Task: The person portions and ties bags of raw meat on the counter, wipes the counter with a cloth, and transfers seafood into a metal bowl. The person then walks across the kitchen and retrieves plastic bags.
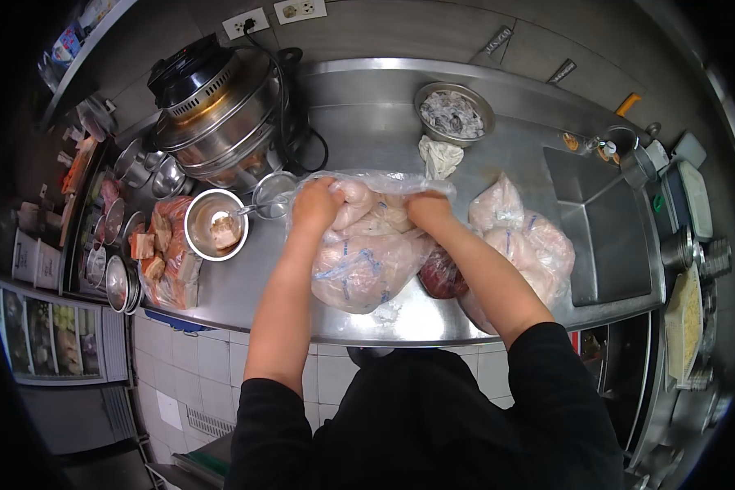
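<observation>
Our left hand (316,206) and right hand (429,211) have fingers clamped on the plastic bag (367,273), pale meat (354,202) showing at its top, we see!

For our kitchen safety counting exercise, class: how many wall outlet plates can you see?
2. One outlet plate holds a black plug, on the wall behind the steel appliance; the other is just right of it. More could be hidden.

The person (433,416) wears black short sleeves (547,367), leaving both forearms (282,302) bare.
</observation>
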